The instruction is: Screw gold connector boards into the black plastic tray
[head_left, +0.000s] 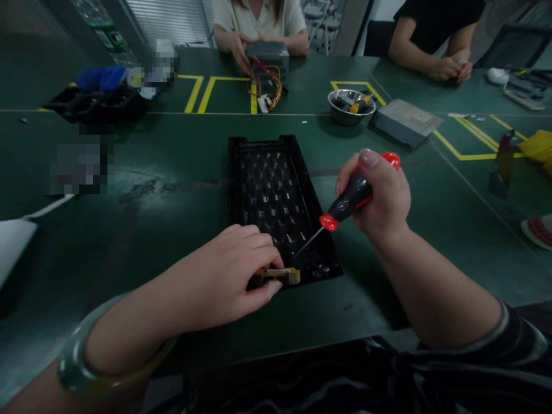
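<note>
In front of me lies a black plastic panel [307, 190], shaped like a shallow tray with a bumpy patterned inside. My left hand [245, 264] pinches a small yellow-brown circuit board [294, 276] with a pale connector row at the panel's near edge. A red and black screwdriver [350, 198] is gripped in my right hand [386, 198]. Its shaft slants down to the left, and the tip is over the panel's near end, close to the board. Whether the tip touches anything I cannot tell. Small clear or metallic bits show in the panel's near right corner.
Across the green table, a person's hands touch a power supply [269, 57] with loose cables. Another person sits at the far right. A metal bowl [351, 107] holding parts and a grey flat drive [405, 122] lie ahead right. A black tray [99, 106] stands at far left.
</note>
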Tool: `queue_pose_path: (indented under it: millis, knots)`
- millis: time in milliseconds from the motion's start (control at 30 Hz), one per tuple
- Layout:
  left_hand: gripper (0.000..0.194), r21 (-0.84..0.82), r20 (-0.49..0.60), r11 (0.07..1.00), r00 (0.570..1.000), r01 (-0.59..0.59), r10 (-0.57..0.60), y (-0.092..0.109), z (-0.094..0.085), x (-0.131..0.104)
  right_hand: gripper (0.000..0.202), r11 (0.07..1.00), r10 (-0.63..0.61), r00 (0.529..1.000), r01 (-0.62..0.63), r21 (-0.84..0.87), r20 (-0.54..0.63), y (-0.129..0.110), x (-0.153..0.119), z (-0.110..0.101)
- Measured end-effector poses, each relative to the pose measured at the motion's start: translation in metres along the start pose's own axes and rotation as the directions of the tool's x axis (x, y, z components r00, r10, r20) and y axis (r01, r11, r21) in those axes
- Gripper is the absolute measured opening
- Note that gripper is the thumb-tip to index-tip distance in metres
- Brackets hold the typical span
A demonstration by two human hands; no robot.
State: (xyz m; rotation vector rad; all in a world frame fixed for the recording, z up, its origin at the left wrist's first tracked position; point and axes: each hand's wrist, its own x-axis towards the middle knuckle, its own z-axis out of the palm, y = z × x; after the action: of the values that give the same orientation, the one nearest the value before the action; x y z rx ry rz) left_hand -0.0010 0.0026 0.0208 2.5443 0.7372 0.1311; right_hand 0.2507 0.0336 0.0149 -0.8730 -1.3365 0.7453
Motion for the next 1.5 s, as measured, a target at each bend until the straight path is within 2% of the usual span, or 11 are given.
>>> queue_pose_path:
  millis: [133, 333, 567, 833, 933, 1000, 1067, 1100, 1167, 1233, 1500]
  knots:
    - [0.018, -0.016, 0.041, 1.000, 0.999, 0.021, -0.020, -0.004, 0.003, 0.003, 0.049, 0.999, 0.014, 0.999, -0.013, -0.031, 0.048, -0.009, -0.004, 0.002]
    - [0.011, -0.002, 0.020, 0.999, 0.999, 0.044, -0.044, -0.007, 0.007, 0.007, 0.039, 0.988, 0.023, 0.996, -0.009, -0.156, 0.088, -0.020, -0.005, 0.001]
    - [0.017, -0.009, 0.031, 0.998, 0.997, 0.065, -0.064, -0.007, 0.005, 0.009, 0.040, 0.992, 0.110, 0.974, -0.095, -0.081, 0.196, -0.019, -0.008, 0.006]
    - [0.021, -0.037, 0.058, 0.998, 0.997, 0.049, -0.046, -0.010, 0.001, 0.010, 0.035, 0.997, -0.034, 0.998, 0.029, -0.073, -0.060, -0.001, -0.005, 0.002]
    - [0.027, -0.065, -0.082, 0.996, 0.995, 0.053, -0.059, -0.021, -0.002, 0.009, 0.030, 0.998, -0.048, 0.984, 0.052, 0.019, -0.170, 0.005, 0.000, -0.001]
    - [0.029, -0.094, -0.334, 0.987, 0.930, 0.127, -0.151, -0.034, -0.002, 0.010, 0.027, 0.997, -0.041, 0.977, 0.054, 0.056, -0.209, 0.006, 0.001, -0.001]
    - [0.031, -0.171, -0.576, 0.963, 0.771, 0.210, -0.271, -0.048, -0.001, 0.011, 0.025, 0.998, -0.027, 0.979, 0.037, 0.047, -0.203, 0.006, -0.001, 0.003]
    - [0.033, -0.213, -0.647, 0.947, 0.692, 0.240, -0.321, -0.055, 0.000, 0.013, 0.026, 0.999, -0.018, 0.982, 0.023, 0.025, -0.187, 0.005, -0.003, 0.006]
    - [0.033, -0.281, -0.695, 0.920, 0.603, 0.271, -0.390, -0.065, 0.003, 0.016, 0.027, 0.999, 0.002, 0.989, -0.008, -0.036, -0.150, 0.005, -0.008, 0.011]
    - [0.032, -0.326, -0.688, 0.904, 0.586, 0.277, -0.428, -0.072, 0.005, 0.019, 0.028, 0.994, 0.016, 0.993, -0.028, -0.102, -0.120, 0.005, -0.013, 0.015]
    - [0.034, -0.369, -0.632, 0.883, 0.619, 0.290, -0.467, -0.075, 0.010, 0.023, 0.030, 0.985, 0.047, 0.996, -0.060, -0.165, -0.082, 0.009, -0.016, 0.018]
